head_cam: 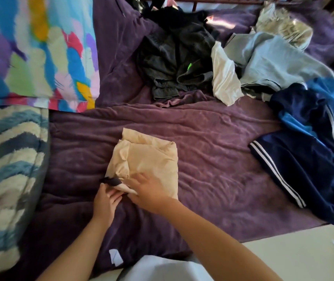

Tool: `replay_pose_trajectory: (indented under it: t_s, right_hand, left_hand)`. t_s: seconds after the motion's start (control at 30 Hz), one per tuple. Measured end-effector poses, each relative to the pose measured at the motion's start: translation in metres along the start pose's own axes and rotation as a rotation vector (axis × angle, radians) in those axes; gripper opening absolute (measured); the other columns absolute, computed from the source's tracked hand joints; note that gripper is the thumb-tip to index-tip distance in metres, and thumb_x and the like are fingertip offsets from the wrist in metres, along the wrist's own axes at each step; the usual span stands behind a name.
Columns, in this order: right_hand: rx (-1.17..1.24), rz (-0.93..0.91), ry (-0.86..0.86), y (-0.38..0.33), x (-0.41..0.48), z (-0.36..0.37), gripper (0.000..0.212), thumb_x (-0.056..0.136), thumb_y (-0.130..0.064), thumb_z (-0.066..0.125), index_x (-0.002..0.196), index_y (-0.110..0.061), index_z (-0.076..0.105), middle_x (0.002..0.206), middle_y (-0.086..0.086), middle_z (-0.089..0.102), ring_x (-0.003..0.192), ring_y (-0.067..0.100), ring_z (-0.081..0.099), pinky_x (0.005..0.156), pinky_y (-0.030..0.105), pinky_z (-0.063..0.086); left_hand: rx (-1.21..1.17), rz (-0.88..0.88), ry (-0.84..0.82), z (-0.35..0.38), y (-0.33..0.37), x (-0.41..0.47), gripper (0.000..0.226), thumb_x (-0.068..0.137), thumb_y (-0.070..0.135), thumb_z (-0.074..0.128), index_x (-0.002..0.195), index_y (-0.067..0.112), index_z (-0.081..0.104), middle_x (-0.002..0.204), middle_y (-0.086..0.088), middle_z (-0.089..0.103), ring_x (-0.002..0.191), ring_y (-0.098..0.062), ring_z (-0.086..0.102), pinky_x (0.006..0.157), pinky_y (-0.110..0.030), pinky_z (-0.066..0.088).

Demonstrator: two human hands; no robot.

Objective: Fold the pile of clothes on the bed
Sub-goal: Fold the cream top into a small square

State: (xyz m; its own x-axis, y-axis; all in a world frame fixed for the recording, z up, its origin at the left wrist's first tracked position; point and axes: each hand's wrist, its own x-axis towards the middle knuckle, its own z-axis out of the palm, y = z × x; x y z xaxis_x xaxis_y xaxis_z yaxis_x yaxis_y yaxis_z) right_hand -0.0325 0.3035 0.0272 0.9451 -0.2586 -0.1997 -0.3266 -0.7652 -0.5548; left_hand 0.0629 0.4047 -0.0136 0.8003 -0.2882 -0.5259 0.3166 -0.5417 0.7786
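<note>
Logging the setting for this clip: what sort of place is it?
Most likely a home bedroom: a purple blanket covers a bed, unfolded clothes are heaped on it, and a dark wooden bed rail runs along the far edge.

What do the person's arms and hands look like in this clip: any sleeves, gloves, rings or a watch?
Both forearms are bare up to the bottom edge of the frame, with no sleeve showing. The left hand and right hand wear no gloves. No watch, bracelet or ring is visible on either wrist or hand, though the fingers are slightly blurred, so a thin ring could be missed.
</note>
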Motion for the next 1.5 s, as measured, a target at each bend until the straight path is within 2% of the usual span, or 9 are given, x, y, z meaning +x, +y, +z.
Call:
replay_pose_trajectory:
  t_s: [0.1,0.23,0.37,0.57,0.77,1.07,1.23,1.4,1.5]
  right_hand:
    - [-0.068,0.290,-0.149,0.031,-0.016,-0.005,0.042,0.094,-0.016,0.043,0.136,-0.009,0.044,0.140,0.013,0.039,0.129,0.030,0.034,0.103,0.039,0.033]
    - [-0.150,0.387,-0.290,0.058,-0.030,-0.007,0.050,0.094,-0.020,0.045,0.142,-0.016,0.033,0.146,0.006,0.029,0.135,0.026,0.024,0.106,0.037,0.029]
    - [-0.165,0.394,-0.416,0.063,-0.036,0.000,0.056,0.092,-0.030,0.051,0.143,-0.020,0.029,0.150,0.002,0.023,0.139,0.023,0.019,0.109,0.039,0.024]
    - [-0.180,0.510,-0.199,0.064,-0.014,-0.010,0.047,0.096,-0.047,0.028,0.126,-0.019,0.050,0.124,0.005,0.055,0.119,0.026,0.044,0.094,0.035,0.031]
    - [-0.080,0.476,-0.142,0.077,0.073,-0.035,0.049,0.095,-0.029,0.044,0.142,-0.018,0.033,0.144,0.005,0.036,0.133,0.026,0.030,0.104,0.042,0.029]
    - [-0.163,0.526,-0.395,0.088,0.118,-0.030,0.058,0.096,-0.029,0.040,0.149,-0.025,0.016,0.142,0.006,0.044,0.129,0.027,0.041,0.112,0.048,0.014]
    - [-0.133,0.479,-0.172,0.089,0.109,-0.031,0.043,0.090,-0.019,0.047,0.133,-0.024,0.047,0.115,0.002,0.063,0.114,0.023,0.053,0.104,0.038,0.019]
    - [-0.154,0.359,0.469,0.093,0.085,-0.030,0.035,0.073,-0.006,0.058,0.106,-0.011,0.069,0.084,0.006,0.068,0.078,0.031,0.064,0.076,0.038,0.035]
    - [-0.143,0.469,0.372,0.083,0.089,-0.044,0.043,0.087,-0.013,0.055,0.130,-0.017,0.053,0.120,0.011,0.057,0.111,0.034,0.050,0.090,0.044,0.035]
  left_hand:
    - [-0.251,-0.293,-0.087,0.001,-0.003,0.012,0.041,0.100,0.031,0.039,0.133,0.007,0.042,0.124,-0.017,0.051,0.109,-0.029,0.051,0.095,-0.039,0.040]
    - [-0.348,-0.402,0.060,0.015,0.010,0.021,0.047,0.088,0.026,0.063,0.126,0.007,0.042,0.125,-0.012,0.052,0.102,-0.024,0.054,0.080,-0.037,0.048]
    - [-0.213,-0.424,0.157,0.025,0.016,0.036,0.083,0.075,0.007,0.074,0.142,0.007,0.025,0.136,-0.015,0.044,0.114,-0.033,0.052,0.085,-0.039,0.049]
    - [0.119,-0.114,0.061,0.027,0.023,0.035,0.061,0.078,0.004,0.069,0.133,0.015,0.046,0.135,-0.005,0.050,0.123,-0.027,0.048,0.102,-0.043,0.041]
    - [0.030,-0.033,0.021,0.011,0.012,0.022,0.060,0.075,-0.015,0.059,0.129,0.010,0.051,0.132,-0.007,0.051,0.126,-0.022,0.044,0.107,-0.038,0.036]
    - [-0.233,-0.258,0.012,0.008,0.012,0.030,0.055,0.084,0.001,0.060,0.134,0.013,0.043,0.126,-0.001,0.048,0.110,-0.013,0.044,0.091,-0.026,0.036]
    - [-0.102,-0.221,0.004,0.010,0.021,0.031,0.062,0.079,0.016,0.073,0.134,0.008,0.045,0.125,-0.002,0.050,0.113,-0.013,0.046,0.095,-0.028,0.038]
    - [-0.037,0.006,0.058,0.008,0.039,0.034,0.038,0.081,0.003,0.066,0.118,0.010,0.060,0.114,-0.001,0.060,0.108,-0.012,0.053,0.094,-0.025,0.039]
    - [-0.083,-0.009,0.105,0.004,0.042,0.047,0.038,0.086,0.005,0.060,0.124,0.010,0.056,0.115,0.000,0.056,0.107,-0.012,0.050,0.092,-0.024,0.038]
